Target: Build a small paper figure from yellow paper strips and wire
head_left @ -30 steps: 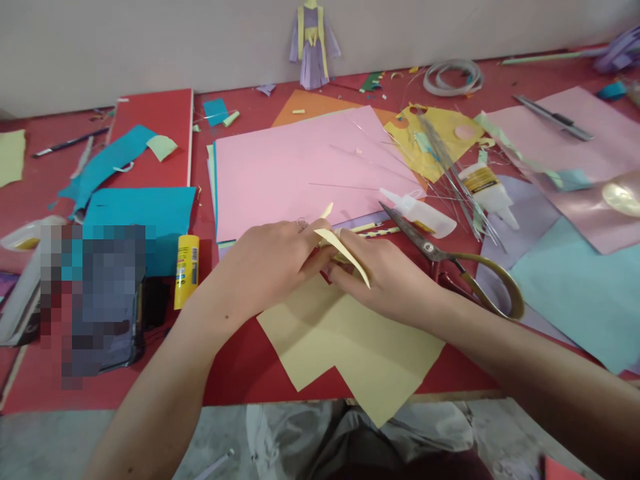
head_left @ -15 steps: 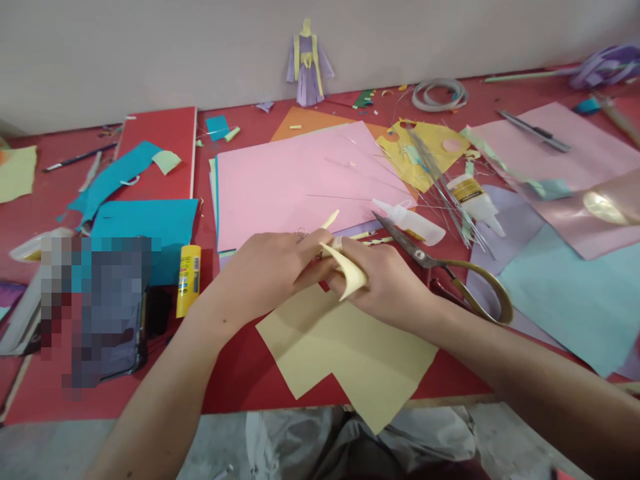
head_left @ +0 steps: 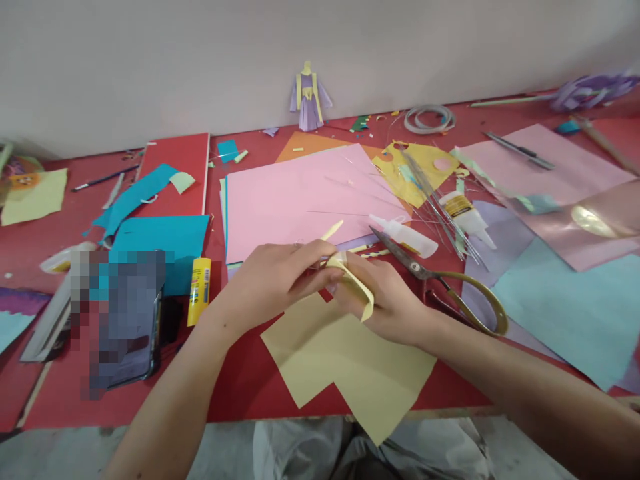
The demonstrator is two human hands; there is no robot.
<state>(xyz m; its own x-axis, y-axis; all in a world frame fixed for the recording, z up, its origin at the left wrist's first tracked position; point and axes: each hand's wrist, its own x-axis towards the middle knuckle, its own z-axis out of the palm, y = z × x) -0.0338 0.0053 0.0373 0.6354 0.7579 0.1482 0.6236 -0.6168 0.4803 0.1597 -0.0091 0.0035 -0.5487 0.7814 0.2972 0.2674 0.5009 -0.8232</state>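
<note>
The left hand (head_left: 273,280) and the right hand (head_left: 387,300) both pinch closed on a small pale yellow paper strip (head_left: 356,283), which curls between the fingertips just above the table. Under the hands lies a larger pale yellow sheet (head_left: 345,360) on the red table (head_left: 240,380). The scissors (head_left: 440,283) rest just beside the right hand, and a yellow glue stick (head_left: 199,291) lies near the left forearm.

Both forearms reach forward and converge; the left hand (head_left: 273,280) and right hand (head_left: 387,300) meet fingertip to fingertip, fingers pinched.
</note>
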